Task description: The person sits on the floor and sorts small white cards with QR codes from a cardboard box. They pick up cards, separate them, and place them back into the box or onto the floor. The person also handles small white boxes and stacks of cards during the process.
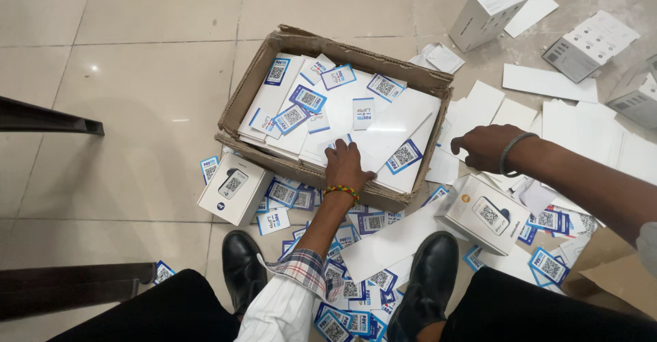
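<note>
Head view: left hand point(348, 167) lies flat, fingers spread, on white paper cards point(383, 126) inside brown cardboard box point(254, 85); right hand point(484, 146) hovers loosely curled, empty

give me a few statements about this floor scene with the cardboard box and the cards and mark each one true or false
1. The left hand rests on the white cards inside the cardboard box. True.
2. The right hand is also inside the box. False: it is outside, over white sheets on the floor to the right.
3. The left wrist wears a beaded band. True.
4. The box is shut with its flaps folded over. False: it is open and filled with cards.
5. A small white carton stands beside the box's near left corner. True.
</note>
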